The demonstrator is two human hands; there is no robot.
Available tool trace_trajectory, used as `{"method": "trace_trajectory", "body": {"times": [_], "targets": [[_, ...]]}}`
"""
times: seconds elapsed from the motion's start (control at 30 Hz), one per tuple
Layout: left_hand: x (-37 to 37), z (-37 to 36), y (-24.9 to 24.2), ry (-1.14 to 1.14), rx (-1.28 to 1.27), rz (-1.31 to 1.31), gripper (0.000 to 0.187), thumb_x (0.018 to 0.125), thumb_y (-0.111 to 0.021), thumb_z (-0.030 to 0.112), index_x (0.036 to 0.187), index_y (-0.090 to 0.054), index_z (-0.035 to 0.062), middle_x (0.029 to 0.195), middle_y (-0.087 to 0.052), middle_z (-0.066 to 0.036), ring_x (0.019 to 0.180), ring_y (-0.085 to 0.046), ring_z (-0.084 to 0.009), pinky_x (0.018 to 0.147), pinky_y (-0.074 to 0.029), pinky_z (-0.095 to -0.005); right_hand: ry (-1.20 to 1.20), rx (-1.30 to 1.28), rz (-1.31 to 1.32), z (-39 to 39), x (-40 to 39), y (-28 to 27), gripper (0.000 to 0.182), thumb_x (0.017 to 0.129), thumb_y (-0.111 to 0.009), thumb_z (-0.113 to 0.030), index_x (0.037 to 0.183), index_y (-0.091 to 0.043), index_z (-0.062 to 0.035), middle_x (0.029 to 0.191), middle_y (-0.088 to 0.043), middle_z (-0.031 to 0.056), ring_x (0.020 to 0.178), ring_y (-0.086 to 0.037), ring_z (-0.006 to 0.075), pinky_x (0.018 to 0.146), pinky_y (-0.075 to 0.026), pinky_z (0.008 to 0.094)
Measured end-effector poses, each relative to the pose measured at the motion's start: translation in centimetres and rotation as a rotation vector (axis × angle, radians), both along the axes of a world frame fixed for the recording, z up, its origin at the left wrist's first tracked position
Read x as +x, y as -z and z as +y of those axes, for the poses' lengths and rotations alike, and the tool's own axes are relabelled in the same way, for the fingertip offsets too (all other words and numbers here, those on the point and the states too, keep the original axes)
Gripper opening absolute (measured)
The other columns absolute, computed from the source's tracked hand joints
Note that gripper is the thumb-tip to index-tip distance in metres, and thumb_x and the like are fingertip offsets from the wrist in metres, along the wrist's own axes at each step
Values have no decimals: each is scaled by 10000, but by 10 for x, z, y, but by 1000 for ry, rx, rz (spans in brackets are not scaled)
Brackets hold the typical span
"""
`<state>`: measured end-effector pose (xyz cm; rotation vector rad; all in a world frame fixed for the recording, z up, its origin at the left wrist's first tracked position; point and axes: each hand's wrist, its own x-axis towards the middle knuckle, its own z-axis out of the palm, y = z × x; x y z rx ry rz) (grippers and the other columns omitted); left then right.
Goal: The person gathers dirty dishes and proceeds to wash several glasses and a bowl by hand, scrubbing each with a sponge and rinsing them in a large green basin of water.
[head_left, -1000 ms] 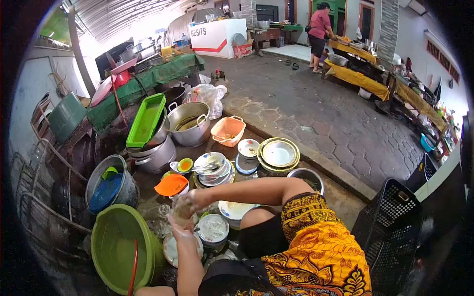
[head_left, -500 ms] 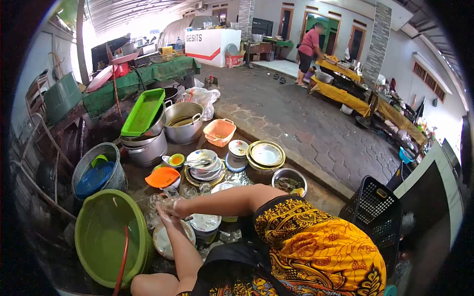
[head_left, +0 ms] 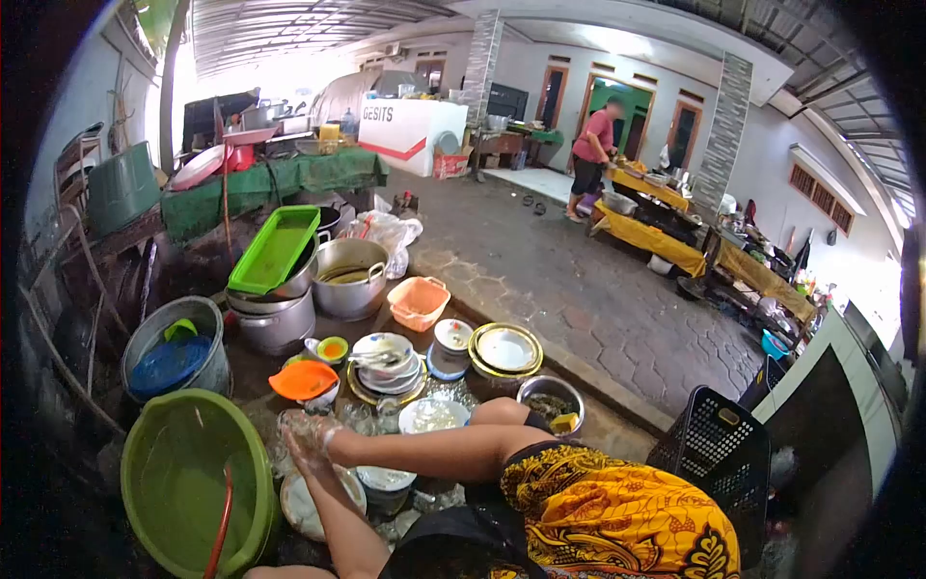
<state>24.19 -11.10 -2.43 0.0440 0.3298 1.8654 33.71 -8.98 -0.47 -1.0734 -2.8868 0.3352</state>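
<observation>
Hands meet over the near-left pile: your right hand (head_left: 323, 436) and left hand (head_left: 301, 446) clasp a soapy glass (head_left: 307, 430) beside the green basin (head_left: 183, 482). Scrubbing seems underway; rinsing likely follows.

Wet ground (head_left: 253, 372) carries green basin (head_left: 178, 478), stacked plates (head_left: 504, 348), metal pots (head_left: 349, 277), orange basket (head_left: 419, 302).

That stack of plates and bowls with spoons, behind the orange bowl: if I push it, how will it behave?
The stack of plates and bowls looks uneven, smaller bowls on wider plates, so it would probably shift or topple rather than slide whole. The spoons lie loose on top and would likely slip off. It appears to be crockery on wet ground, so probably heavy, slippery and breakable.
</observation>
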Motion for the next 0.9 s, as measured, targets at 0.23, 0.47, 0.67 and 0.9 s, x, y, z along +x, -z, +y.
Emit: {"method": "trace_trajectory", "body": {"times": [0.23,0.47,0.67,0.9], "targets": [[-11,34,38,70,202,7,467,862,-403,454,1097,-500,62,956,-577,-103,871,-556,-269,757,-471,-405,-116,-34,58,0,9,-32,399,697,-546,-68,1095,-515,-39,1107,-524,156,1003,-513,285,825,-428,322],[9,31,63,115,205,-9,468,863,-399,456,1102,-500,66,969,-575,-102,879,-555,-267,760,-470,-405,-49,136,175,-11,11,-42,301,726,-522,-154,999,-564,-34,862,-620,92,791,-593,268,801,-450,312],[14,38,83,153,202,-37,469,864,-396,458,1106,-500,70,980,-573,-101,887,-554,-266,763,-469,-405,-184,267,-2,-2,11,-42,245,778,-475,-208,880,-612,-33,840,-626,97,824,-587,253,841,-415,315],[11,49,79,172,182,-52,470,865,-392,460,1111,-500,74,993,-571,-99,895,-552,-264,766,-468,-406,-346,427,-57,18,7,-13,245,774,-494,-235,780,-638,-37,844,-625,89,845,-580,225,857,-400,320]]}}
